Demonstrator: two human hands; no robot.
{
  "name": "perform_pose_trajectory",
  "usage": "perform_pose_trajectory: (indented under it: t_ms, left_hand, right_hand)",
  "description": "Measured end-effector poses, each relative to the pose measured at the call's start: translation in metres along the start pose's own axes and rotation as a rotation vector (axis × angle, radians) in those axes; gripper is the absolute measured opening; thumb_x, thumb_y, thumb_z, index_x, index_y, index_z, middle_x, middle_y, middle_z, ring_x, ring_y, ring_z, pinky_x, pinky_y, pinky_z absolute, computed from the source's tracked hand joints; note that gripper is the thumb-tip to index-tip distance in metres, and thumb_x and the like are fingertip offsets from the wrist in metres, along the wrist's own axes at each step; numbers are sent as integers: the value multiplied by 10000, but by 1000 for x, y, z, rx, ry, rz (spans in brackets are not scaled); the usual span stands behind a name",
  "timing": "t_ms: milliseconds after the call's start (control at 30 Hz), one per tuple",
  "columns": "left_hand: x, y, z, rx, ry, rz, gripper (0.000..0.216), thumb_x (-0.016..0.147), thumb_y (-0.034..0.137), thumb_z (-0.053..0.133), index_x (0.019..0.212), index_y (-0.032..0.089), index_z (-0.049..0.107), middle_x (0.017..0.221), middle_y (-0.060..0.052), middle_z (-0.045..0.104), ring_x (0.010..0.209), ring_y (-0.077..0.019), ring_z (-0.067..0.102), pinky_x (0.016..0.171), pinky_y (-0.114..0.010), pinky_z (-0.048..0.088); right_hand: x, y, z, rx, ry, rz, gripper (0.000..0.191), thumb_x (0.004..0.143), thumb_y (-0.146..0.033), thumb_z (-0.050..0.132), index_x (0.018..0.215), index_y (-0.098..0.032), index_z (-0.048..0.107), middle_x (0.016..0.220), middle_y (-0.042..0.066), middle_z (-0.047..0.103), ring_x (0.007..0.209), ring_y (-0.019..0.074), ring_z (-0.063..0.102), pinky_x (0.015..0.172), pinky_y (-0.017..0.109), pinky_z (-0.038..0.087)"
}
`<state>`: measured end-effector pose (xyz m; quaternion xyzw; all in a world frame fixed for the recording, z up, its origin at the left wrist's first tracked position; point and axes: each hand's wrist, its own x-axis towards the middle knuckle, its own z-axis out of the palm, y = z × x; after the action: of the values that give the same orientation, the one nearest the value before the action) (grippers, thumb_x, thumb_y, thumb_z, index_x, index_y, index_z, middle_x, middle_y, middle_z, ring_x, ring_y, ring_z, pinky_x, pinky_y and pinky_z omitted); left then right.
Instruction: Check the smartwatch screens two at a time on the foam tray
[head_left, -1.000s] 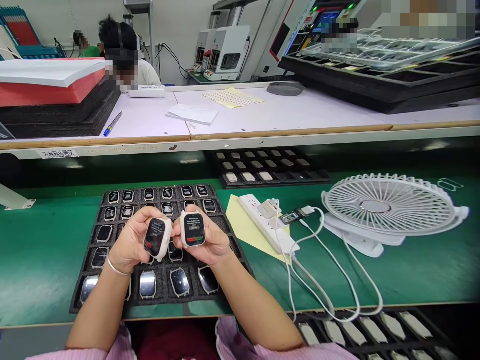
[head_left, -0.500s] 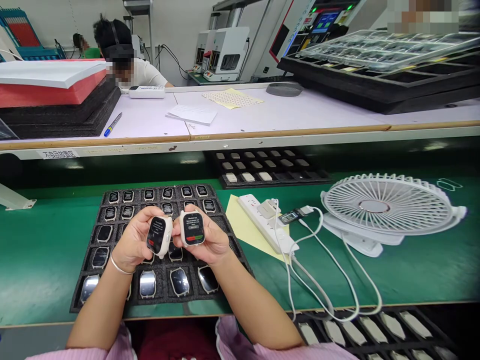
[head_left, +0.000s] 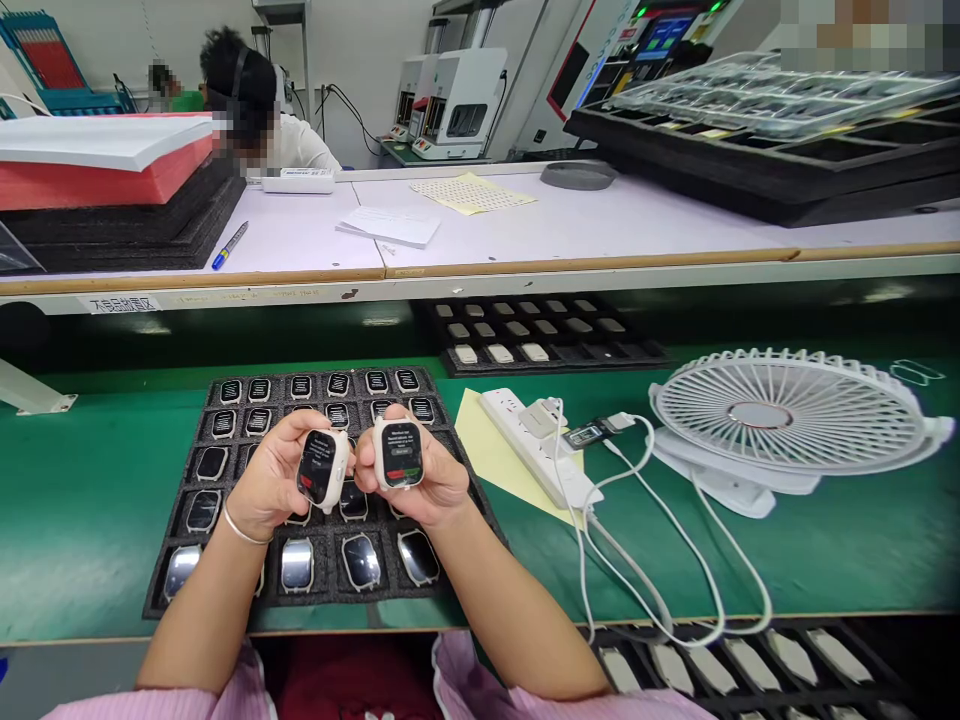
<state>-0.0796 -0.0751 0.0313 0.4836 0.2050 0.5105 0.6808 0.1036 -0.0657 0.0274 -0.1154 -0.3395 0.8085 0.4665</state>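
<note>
The left hand (head_left: 274, 482) is closed around the left watch (head_left: 321, 468), a small rounded-rectangle body with a cream plastic case and no strap. Its thumb lies along the near edge and its fingers curl behind. The glossy black screen is tilted toward the right and shows a red patch low down. A thin silver bangle (head_left: 241, 527) circles that wrist.

The right hand (head_left: 424, 487) grips the right watch (head_left: 400, 453) in the same way, held more squarely to the camera. Its lit screen shows lines of white text (too small to read) above a red and green bar. The two watches sit just beside each other, nearly touching, above the middle of a black foam tray (head_left: 328, 570).

The tray is a coarse, spongy grid of square pockets lying on the smooth green mat of the tabletop (head_left: 82, 500). Most pockets hold more watches (head_left: 360, 560): those in the far rows have lit screens and those in the near rows have dark, mirror-like glass.

To the right lies a pale yellow sheet (head_left: 480, 455), with a long white power strip (head_left: 536, 445) partly on it. Smooth white cables (head_left: 660, 590) loop from the strip toward the near edge of the tabletop. Farther right, a round white plastic fan (head_left: 787, 410) with a ribbed grille lies tilted back.
</note>
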Motion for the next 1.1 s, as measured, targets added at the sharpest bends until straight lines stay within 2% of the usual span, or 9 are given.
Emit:
perform_pose_trajectory:
  t_ms: [367,500,600,667,833,1000,1100]
  left_hand:
    - [1,2,1,-36,-1,5,665,498,493,948,1060,300,648,788,-3,706,745,-202,680,607,-286,548]
    - [8,10,4,60,148,17,659,589,431,928,1156,263,636,850,-11,723,694,-159,688,627,-262,559]
    - [16,10,3,197,292,-4,636,733,334,848,1289,232,556,972,-43,722,681,-141,701,615,-252,568]
    - [20,6,1,261,351,20,635,773,308,809,1332,220,520,1084,-72,703,708,-131,708,665,-265,588]
    - [22,-7,-1,350,368,86,634,792,260,769,1368,240,504,1218,-92,648,768,-114,694,696,-247,579]
    - [20,-6,2,382,374,63,598,794,241,740,1353,217,530,1178,-92,650,698,-104,667,623,-239,556]
    - [20,-5,2,401,385,81,576,787,244,748,1330,214,556,1177,-91,645,658,-85,641,591,-224,540]
  right_hand:
    - [0,0,0,0,18,7,615,537,-519,905,1034,-299,618,755,-16,680,578,153,593,667,385,497]
    - [4,-7,-1,-31,101,-16,615,618,-496,876,1148,-322,616,909,1,741,572,138,611,640,358,510]
    - [11,-14,-3,-93,213,-29,532,727,-378,819,1212,-298,616,1065,29,752,680,136,669,713,346,534]
    - [15,-15,-5,-120,256,-35,472,768,-315,776,1211,-261,623,1097,50,753,750,149,706,765,345,541]
    - [17,-10,-8,-185,293,-58,393,767,-230,738,1146,-237,634,1093,44,747,725,143,707,748,327,545]
    - [15,-7,-7,-252,279,-57,448,719,-148,738,1139,-246,617,906,-16,721,697,124,682,720,293,529]
    - [15,-6,-6,-299,270,-66,483,739,-161,730,1195,-246,592,903,-14,711,707,127,678,727,298,522]
